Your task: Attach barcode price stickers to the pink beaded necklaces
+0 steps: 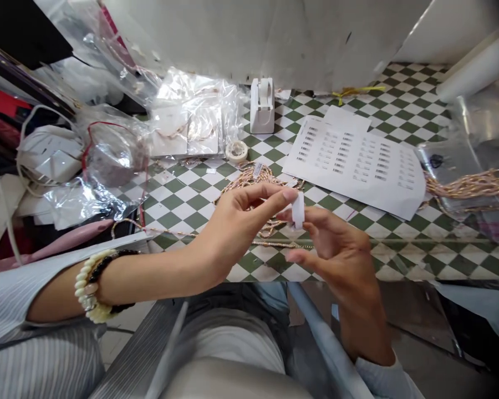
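Note:
A small white paper label (298,210) stands upright between my two hands above the table's front part. My left hand (245,221) pinches its upper end between thumb and index finger. My right hand (336,238) is close against its lower end; the thumb is held apart from the other fingers, and the label's contact with the fingers behind it is partly hidden. Below the hands, a thin beaded chain (283,245) runs along the table edge. Behind them lies a bundle of pink and gold beaded strands (253,176), partly covered by my left hand.
On the green-and-white checkered table (183,194) are a sheet of barcode labels (353,166), a white tape dispenser (262,105) and a tape roll (236,151). Clear plastic bags (191,116) crowd the left. More beaded strands (469,185) lie at right on plastic packaging.

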Tool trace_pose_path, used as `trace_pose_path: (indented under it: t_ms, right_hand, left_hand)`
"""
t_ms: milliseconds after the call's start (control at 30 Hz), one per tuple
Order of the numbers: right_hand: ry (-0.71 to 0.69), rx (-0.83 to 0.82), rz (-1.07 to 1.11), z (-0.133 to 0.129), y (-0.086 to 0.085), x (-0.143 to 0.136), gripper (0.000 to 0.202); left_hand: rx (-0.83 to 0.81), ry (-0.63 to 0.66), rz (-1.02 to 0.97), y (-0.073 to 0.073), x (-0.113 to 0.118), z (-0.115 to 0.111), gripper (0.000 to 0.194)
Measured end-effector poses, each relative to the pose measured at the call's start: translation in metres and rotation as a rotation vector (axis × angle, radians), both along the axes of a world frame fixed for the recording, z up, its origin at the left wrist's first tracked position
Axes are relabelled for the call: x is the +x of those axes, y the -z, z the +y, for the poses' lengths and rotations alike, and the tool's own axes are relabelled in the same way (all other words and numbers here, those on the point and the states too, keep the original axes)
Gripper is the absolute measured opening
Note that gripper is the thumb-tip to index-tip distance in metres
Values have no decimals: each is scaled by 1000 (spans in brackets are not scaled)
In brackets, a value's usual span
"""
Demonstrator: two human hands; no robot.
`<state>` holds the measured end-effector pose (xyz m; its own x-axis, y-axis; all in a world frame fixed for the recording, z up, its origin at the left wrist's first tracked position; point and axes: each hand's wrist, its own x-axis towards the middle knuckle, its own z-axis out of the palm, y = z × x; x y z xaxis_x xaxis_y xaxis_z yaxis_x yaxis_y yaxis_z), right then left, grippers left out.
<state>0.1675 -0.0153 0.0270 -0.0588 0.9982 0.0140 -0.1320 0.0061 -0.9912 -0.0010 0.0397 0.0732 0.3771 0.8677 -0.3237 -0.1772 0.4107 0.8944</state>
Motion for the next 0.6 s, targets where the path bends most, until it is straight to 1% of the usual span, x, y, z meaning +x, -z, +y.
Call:
trace_pose_path:
  t_ms: [33, 100, 167, 233, 333, 367, 433, 467, 500, 533, 567, 600]
  right_hand:
    - [-10, -42, 71, -3, 4, -2, 26]
    - [32, -114, 182, -8, 11, -7, 14]
    - [90, -153, 233, -11, 14, -11, 13]
    - [102, -182, 229, -13, 16, -14, 16]
    - [102, -234, 217, -16, 20, -13, 17]
    - [107, -247, 203, -18, 21, -9, 15]
    - [124, -241, 94, -21, 19, 2, 10]
    - [128, -233, 19, -22, 17, 11, 9]
    - [117, -215, -85, -22, 12, 21, 8]
    - [98, -210, -159, -22, 7, 31, 9]
    - [67, -211, -215, -20, -1, 42, 11]
    - [18, -193, -330, -17, -8, 52, 11]
  left_hand:
    - [-14, -11, 3, -1, -3, -5, 24]
    - [-65, -59, 10, -1, -7, -15, 23]
    - [-113, -116, 15, 2, -9, -26, 23]
    - [-153, -159, 18, 8, -9, -35, 23]
    - [-231, -186, 12, 17, -8, -44, 24]
    - [-259, -190, 1, 19, -9, -45, 22]
    - [-276, -222, -40, 24, -13, -46, 20]
    - [-236, -258, -58, 27, -16, -46, 20]
    - [-155, -296, -56, 30, -19, -46, 21]
    - [-36, -315, -16, 33, -22, -46, 21]
    - [122, -299, 68, 38, -24, -47, 20]
    - [310, -247, 198, 43, -25, -48, 17]
